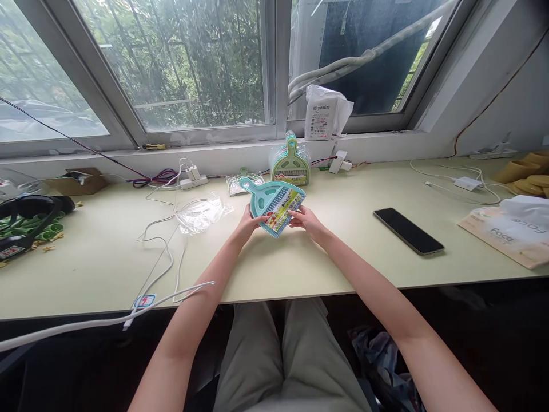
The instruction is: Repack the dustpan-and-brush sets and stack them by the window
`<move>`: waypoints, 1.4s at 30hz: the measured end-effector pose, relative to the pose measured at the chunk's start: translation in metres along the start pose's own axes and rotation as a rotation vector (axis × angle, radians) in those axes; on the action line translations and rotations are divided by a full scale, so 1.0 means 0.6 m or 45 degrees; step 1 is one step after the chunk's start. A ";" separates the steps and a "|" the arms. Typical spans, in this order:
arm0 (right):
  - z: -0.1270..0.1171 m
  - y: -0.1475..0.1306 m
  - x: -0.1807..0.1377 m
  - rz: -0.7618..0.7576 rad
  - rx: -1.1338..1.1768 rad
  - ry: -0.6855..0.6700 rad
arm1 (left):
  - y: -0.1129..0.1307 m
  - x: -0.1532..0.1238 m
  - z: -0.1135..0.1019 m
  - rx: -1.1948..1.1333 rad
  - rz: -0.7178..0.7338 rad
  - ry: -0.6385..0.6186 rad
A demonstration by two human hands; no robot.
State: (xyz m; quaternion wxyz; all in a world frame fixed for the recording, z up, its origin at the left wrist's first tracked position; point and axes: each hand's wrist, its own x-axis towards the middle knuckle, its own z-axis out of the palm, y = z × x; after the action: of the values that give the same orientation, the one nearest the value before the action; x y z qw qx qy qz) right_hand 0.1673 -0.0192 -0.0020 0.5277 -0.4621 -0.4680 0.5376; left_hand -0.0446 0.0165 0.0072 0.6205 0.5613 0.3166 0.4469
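Note:
A teal mini dustpan (259, 204) with a small brush and a yellow printed label is held tilted above the desk, its handle pointing to the upper left. My left hand (247, 224) grips its lower left side, with the thumb over the front. At its right edge, my right hand (307, 223) pinches the label side between thumb and fingers. Behind it, a stack of similar dustpan sets (291, 163) in clear wrap leans at the wall, a green one in front. A clear plastic wrapper (201, 214) lies crumpled to the left, and another wrapped piece (243, 182) sits behind the dustpan.
White cables (165, 252) trail over the desk's left part near a power strip (193, 180). Headphones (32, 220) lie at far left. On the right are a black phone (407, 230) and a tissue pack (506, 232). A white package (326, 114) stands on the sill.

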 end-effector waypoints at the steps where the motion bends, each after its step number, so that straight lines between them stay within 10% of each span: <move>1: -0.001 0.001 0.001 0.009 0.010 0.001 | 0.000 0.000 0.001 -0.001 0.002 0.013; 24: 0.011 0.022 0.006 -0.028 0.224 -0.063 | 0.001 0.004 -0.007 0.230 -0.020 0.039; 33: -0.020 0.012 0.011 0.033 0.250 -0.003 | 0.007 0.010 -0.093 1.329 0.279 0.933; 38: -0.020 0.012 0.010 0.061 0.232 0.006 | -0.006 0.008 -0.116 1.864 -0.034 0.542; 42: -0.021 0.012 0.008 0.073 0.215 0.029 | -0.002 0.010 -0.096 1.887 0.257 0.244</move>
State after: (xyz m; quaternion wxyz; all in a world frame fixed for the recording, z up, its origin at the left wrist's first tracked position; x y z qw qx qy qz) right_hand 0.1784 -0.0142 -0.0105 0.5543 -0.4355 -0.4015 0.5848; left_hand -0.0936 0.0462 -0.0033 0.0062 0.8168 0.5340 0.2183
